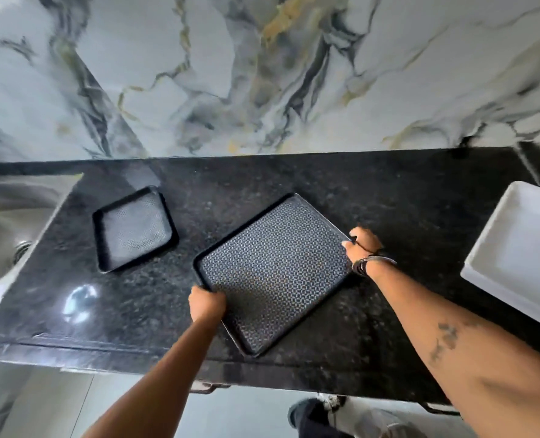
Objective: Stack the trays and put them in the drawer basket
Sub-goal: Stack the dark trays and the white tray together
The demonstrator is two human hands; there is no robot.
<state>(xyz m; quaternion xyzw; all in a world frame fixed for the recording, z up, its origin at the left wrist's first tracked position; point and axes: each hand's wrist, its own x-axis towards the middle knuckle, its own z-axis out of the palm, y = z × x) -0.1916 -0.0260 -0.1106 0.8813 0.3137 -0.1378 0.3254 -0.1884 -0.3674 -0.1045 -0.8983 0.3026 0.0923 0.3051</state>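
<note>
A large black tray point(272, 273) with a patterned floor lies skewed on the dark granite counter point(404, 200), one corner reaching the front edge. My left hand point(206, 305) grips its near-left rim. My right hand point(362, 245) grips its far-right rim. A smaller black tray point(134, 230) of the same pattern rests on the counter to the left, apart from the large one and from both hands. No drawer basket can be seen.
A steel sink point(6, 229) is set into the counter at far left. A white rectangular dish point(515, 257) sits at the right edge. A marble wall point(262, 74) rises behind. Metal drawer handles point(205, 388) show under the counter front, with a shoe point(313, 415) on the floor.
</note>
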